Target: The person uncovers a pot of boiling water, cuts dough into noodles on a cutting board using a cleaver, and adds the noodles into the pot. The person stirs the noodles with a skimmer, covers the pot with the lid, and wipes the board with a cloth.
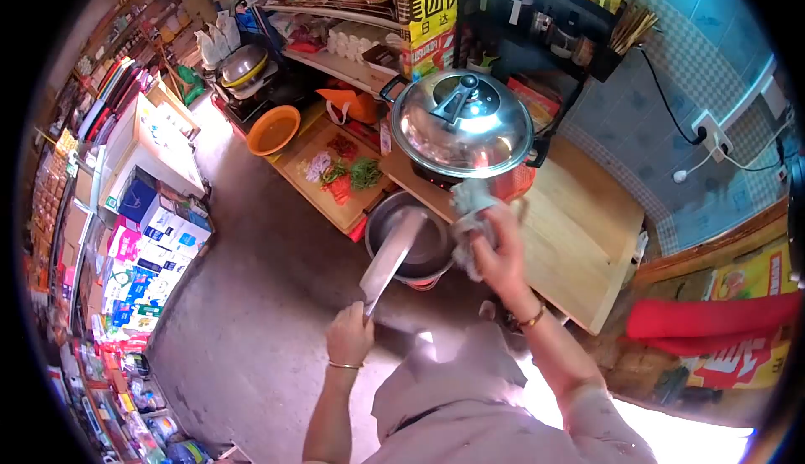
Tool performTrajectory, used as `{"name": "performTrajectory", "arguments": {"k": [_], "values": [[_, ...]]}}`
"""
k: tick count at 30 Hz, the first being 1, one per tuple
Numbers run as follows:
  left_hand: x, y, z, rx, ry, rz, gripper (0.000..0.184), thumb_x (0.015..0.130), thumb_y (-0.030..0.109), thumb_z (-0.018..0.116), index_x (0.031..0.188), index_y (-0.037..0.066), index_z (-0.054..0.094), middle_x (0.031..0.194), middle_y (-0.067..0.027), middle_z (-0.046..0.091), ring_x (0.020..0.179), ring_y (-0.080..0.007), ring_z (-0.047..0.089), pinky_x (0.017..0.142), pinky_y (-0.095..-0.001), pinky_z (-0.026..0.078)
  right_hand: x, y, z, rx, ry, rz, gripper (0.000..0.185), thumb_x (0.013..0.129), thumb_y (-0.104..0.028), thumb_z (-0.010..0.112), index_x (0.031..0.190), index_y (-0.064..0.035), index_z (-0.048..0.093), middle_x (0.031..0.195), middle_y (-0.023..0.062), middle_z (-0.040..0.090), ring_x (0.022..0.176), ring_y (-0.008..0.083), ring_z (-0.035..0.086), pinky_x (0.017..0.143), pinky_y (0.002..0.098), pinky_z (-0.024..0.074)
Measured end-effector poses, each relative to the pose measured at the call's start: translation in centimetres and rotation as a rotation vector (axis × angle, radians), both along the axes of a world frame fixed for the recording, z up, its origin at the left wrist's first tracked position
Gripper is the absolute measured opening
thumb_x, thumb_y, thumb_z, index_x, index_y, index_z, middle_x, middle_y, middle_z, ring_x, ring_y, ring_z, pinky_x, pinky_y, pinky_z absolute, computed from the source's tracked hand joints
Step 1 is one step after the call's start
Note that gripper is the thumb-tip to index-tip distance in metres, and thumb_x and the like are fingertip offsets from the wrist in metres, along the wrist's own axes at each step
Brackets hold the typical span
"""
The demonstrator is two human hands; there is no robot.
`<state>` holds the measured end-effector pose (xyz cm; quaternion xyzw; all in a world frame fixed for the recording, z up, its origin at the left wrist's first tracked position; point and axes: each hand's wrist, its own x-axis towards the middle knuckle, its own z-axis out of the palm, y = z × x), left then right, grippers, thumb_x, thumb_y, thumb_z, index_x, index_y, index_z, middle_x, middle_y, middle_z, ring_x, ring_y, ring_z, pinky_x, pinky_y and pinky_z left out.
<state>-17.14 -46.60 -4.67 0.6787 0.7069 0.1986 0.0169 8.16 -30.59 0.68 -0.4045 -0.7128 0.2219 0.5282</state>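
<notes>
My left hand (350,336) is closed round the handle of a cleaver (392,259), whose broad blade points up and away over a metal basin (379,217). In my right hand (501,254) is a crumpled greyish cloth (472,212), blurred a little. The cloth is beside the blade, apart from it. Beyond my right hand stands a large lidded wok (461,141) with a shiny domed lid. To the left of the basin, a wooden cutting board (312,196) carries small piles of chopped vegetables (342,171) in red, green and pale purple.
A wooden worktop (574,229) extends right of the wok. Near the cutting board sits an orange bowl (273,130). Shelves with packages (151,271) line the left side. A cord (671,103) hangs on the tiled wall, and red fabric (713,321) lies at right.
</notes>
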Motion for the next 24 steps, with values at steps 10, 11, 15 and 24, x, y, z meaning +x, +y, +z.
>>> {"name": "performTrajectory", "arguments": {"k": [10, 11, 15, 24], "values": [[-1.1, 1.2, 5.5, 0.151, 0.501, -0.294, 0.007, 0.074, 0.013, 0.057, 0.080, 0.011, 0.055, 0.069, -0.0037, 0.048, 0.067, -0.0179, 0.054, 0.059, -0.0314, 0.044, -5.0, -4.1, -3.3, -0.112, -0.492, 0.283, 0.055, 0.073, -0.006, 0.057, 0.127, 0.0009, 0.048, 0.137, 0.0213, 0.043, 0.128, 0.0366, 0.040, 0.107, 0.0422, 0.0325], [-1.8, 1.1, 5.5, 0.179, 0.562, -0.286, 0.010, 0.074, 0.014, 0.056, 0.083, 0.012, 0.058, 0.071, -0.0007, 0.050, 0.067, -0.0152, 0.054, 0.059, -0.0300, 0.044, -2.9, -3.0, -3.4, -0.113, -0.496, 0.212, 0.051, 0.077, -0.007, 0.054, 0.127, 0.0024, 0.045, 0.132, 0.0232, 0.046, 0.126, 0.0367, 0.041, 0.107, 0.0413, 0.0336], [-4.1, 0.0, 3.3, 0.083, -0.001, -0.080, 0.014, 0.068, 0.002, 0.062, 0.081, 0.007, 0.058, 0.073, -0.0111, 0.053, 0.068, -0.0293, 0.054, 0.058, -0.0401, 0.044, 9.0, -2.7, -11.0, -0.534, -0.567, 0.011, 0.043, 0.083, -0.010, 0.048, 0.124, 0.0034, 0.047, 0.118, 0.0279, 0.053, 0.105, 0.0430, 0.054, 0.093, 0.0452, 0.0426], [-6.9, -5.7, -15.2, -0.419, -0.927, 0.837, 0.021, 0.082, 0.019, 0.065, 0.075, 0.004, 0.054, 0.055, -0.0013, 0.045, 0.045, -0.0134, 0.042, 0.041, -0.0293, 0.032, 25.8, 7.1, -14.6, -0.623, -0.117, -0.627, 0.041, 0.084, -0.003, 0.047, 0.125, 0.0020, 0.047, 0.120, 0.0244, 0.053, 0.113, 0.0390, 0.050, 0.098, 0.0403, 0.0402]]}}
